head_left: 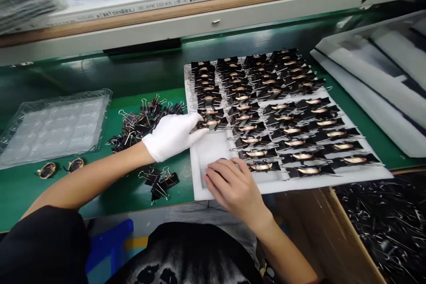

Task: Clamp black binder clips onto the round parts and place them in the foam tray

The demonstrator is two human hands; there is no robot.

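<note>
My left hand [175,136], in a white glove, pinches at the left end of a binder clip [213,123] in the left column of the foam tray [213,144]. This black clip is one of a pair clamped on a slim gold-edged piece. My right hand [234,186] is bare, its fingers curled together over the tray's front left recess. A bit of something dark shows at its fingertips, mostly hidden. Rows of similar clamped gold-edged pieces [261,167] fill several columns. Loose binder clips [143,122] lie heaped beside my left hand, with a smaller group [161,183] nearer the front edge.
A clear plastic tray [63,126] lies at left, with two gold-rimmed oval pieces [46,170] in front. White foam sheets [372,75] lean at right. Below them stands a box of black clips [386,226]. A shelf rail [213,22] crosses behind the green table [106,195].
</note>
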